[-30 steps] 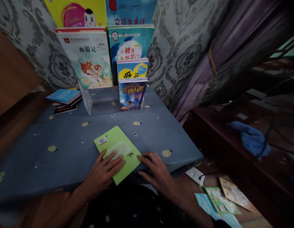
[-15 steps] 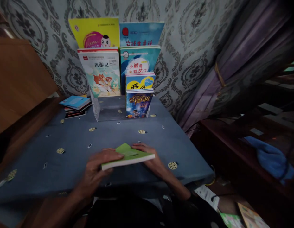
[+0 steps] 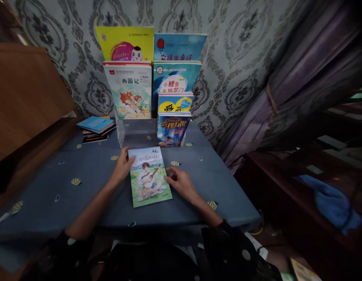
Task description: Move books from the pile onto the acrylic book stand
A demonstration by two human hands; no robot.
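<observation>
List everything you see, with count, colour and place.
Table: one, patterned grey-blue, centre
Front book: one, green and blue, table's middle
Clear stand: one, transparent, table's back
Standing books: six covers, yellow, white, blue, on stand
Book pile: one, blue-topped, table's back left
Wall covering: one, patterned grey, behind
Curtain: one, purple, right
Fabric: one, blue, far right
Wood panel: one, brown, far left
Booklet: one, orange-edged, floor, right
Sleeves: two, dotted black, bottom
Left hand: one, bare, front book's upper left
Right hand: one, bare, front book's right edge

Grey patt. wall (image 3: pixel 222 50) behind cloth-covered tbl (image 3: pixel 216 171); tied purple curtain (image 3: pixel 258 109) R; wood panel (image 3: pixel 25 86) L; dim light.
</observation>
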